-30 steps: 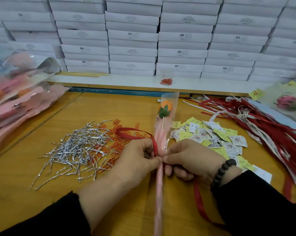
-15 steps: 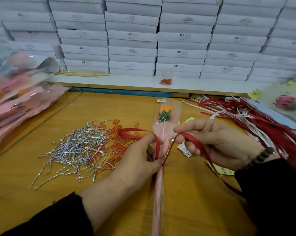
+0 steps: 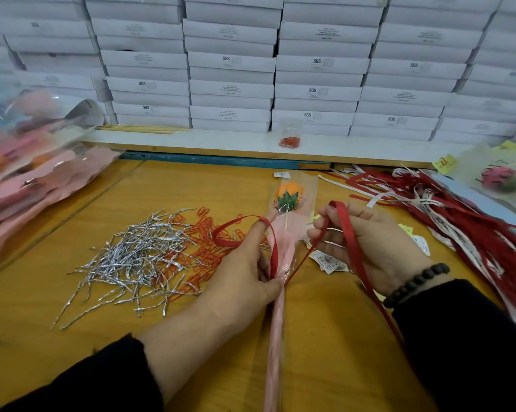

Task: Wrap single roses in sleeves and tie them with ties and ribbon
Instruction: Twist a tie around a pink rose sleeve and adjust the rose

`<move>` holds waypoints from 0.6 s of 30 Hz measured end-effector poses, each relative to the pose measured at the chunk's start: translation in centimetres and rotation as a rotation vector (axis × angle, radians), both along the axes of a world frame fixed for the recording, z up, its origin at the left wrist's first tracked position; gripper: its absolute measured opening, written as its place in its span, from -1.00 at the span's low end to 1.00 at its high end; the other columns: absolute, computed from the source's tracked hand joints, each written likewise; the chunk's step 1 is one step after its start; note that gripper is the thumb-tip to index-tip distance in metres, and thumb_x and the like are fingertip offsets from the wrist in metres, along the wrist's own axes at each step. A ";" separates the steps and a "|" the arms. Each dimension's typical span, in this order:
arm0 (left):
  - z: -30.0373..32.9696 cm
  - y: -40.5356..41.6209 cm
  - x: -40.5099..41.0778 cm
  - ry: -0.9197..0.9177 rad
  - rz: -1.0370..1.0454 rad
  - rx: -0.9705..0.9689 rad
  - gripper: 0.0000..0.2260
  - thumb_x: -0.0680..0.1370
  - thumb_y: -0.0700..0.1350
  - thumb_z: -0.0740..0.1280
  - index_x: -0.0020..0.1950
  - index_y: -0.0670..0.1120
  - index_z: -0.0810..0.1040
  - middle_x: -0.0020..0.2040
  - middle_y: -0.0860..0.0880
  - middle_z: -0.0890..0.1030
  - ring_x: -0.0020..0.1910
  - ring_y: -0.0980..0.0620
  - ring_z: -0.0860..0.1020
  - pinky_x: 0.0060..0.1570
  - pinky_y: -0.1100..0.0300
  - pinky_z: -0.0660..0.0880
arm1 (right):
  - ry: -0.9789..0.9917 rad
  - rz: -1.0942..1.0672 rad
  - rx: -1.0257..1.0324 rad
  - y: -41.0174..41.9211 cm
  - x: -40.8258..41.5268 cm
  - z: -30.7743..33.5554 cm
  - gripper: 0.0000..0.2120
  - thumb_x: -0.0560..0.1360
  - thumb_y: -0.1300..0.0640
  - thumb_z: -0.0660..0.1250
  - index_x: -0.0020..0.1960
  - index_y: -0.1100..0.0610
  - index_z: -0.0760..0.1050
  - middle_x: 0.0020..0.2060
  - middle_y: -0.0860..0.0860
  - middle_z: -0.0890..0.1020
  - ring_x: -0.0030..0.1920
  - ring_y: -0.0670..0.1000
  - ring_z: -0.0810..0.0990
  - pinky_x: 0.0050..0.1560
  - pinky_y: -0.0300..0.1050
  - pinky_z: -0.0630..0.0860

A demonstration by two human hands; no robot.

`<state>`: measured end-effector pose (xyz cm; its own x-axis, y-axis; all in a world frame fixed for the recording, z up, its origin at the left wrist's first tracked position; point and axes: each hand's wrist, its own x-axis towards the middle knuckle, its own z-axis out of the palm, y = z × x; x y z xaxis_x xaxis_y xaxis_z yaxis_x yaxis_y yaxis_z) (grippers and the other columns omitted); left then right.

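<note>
An orange rose [image 3: 289,194] on a thin stick lies in a clear-and-pink sleeve [image 3: 283,251] pointing away from me on the wooden table [image 3: 57,292]. My left hand [image 3: 244,272] pinches the sleeve's gathered neck together with a red ribbon [image 3: 350,242], its index finger lifted inside a ribbon loop. My right hand [image 3: 369,242] grips the ribbon's other strand, raised to the right of the sleeve. The ribbon's tail runs down past my right wrist.
A heap of silver twist ties [image 3: 138,257] and orange paper clips [image 3: 206,251] lies left of my hands. Printed tags [image 3: 328,263] lie under my right hand. Red and white ribbons [image 3: 458,215] are piled right; wrapped roses [image 3: 28,173] stacked far left; white boxes [image 3: 250,69] behind.
My right hand has lifted from the sleeve's neck, pulling the ribbon strand up and to the right. My left index finger has risen into the loop. The left hand keeps its pinch.
</note>
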<state>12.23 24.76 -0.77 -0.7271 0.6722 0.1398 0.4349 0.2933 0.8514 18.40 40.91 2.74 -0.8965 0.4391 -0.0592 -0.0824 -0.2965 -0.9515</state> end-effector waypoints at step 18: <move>0.0 0.2 0.1 0.029 -0.002 -0.060 -0.23 0.47 -0.24 0.39 0.47 0.26 0.05 -0.30 0.00 0.41 -0.36 0.11 0.38 -0.24 0.10 0.46 | 0.030 0.113 0.005 0.1 -0.2 0.9 -0.90 0.39 0.21 0.32 -0.25 0.23 0.44 -0.58 0.02 0.44 -0.54 -0.03 0.48 -0.44 -0.17 0.54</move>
<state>12.37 24.95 -0.72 -0.7217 0.6816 0.1208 0.4602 0.3421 0.8193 18.25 41.05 3.64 -0.9416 0.3353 -0.0296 -0.0771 -0.3004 -0.9507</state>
